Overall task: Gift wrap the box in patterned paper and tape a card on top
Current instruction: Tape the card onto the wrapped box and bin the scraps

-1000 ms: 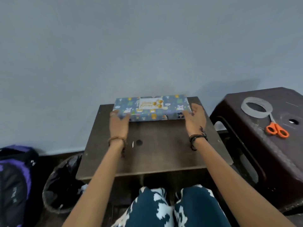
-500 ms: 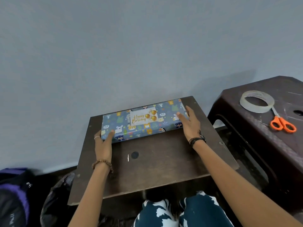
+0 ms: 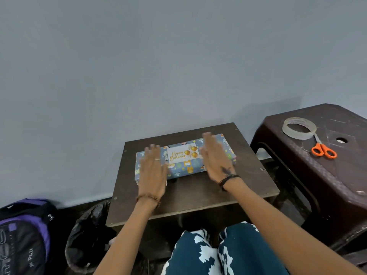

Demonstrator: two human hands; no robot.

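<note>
Left hand [image 3: 152, 171], right hand [image 3: 215, 158] flat over box [image 3: 183, 167]

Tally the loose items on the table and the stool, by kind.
Wrapped box: 1
Card: 1, on top of the box
Tape roll: 1
Scissors: 1
Total: 4. Box and card are on the table; tape and scissors on the stool.

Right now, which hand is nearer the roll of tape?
Right. The right hand is over the wrapped box's right half, toward the tape roll on the stool; the left hand is over the box's far end.
</note>
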